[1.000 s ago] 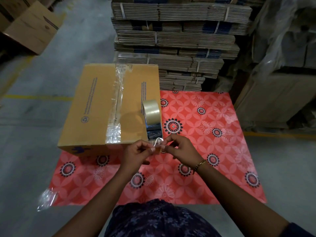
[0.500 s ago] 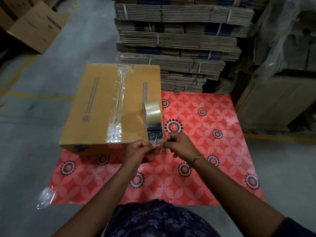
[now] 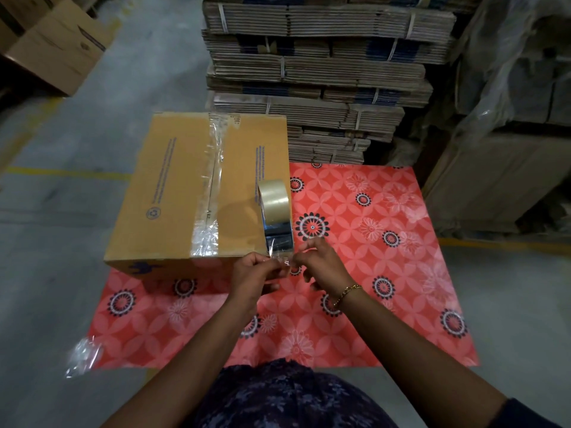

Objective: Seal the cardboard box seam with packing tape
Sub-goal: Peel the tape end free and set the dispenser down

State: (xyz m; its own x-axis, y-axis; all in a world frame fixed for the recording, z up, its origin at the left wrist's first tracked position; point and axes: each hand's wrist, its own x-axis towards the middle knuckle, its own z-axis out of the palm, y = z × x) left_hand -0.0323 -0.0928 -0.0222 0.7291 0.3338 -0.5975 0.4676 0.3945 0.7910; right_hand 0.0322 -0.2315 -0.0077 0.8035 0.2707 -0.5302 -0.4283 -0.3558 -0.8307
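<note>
A closed brown cardboard box (image 3: 173,193) stands on a red flowered mat (image 3: 370,273). A wrinkled strip of clear tape (image 3: 210,193) runs along its middle seam. A roll of clear packing tape (image 3: 274,205) stands on edge at the box's near right corner, with a loose length of tape hanging toward me. My left hand (image 3: 253,273) and my right hand (image 3: 318,264) both pinch that loose tape end (image 3: 282,259) between fingertips, just off the box's near right corner.
Tall stacks of strapped flat cartons (image 3: 315,72) rise right behind the box. Plastic-wrapped goods (image 3: 509,88) stand at the right, more boxes (image 3: 52,47) at the far left. A crumpled scrap of clear tape (image 3: 82,356) lies by the mat's near left corner on concrete floor.
Both hands have stayed at the tape end, shifting slightly up toward the box corner. The roll and box have not moved.
</note>
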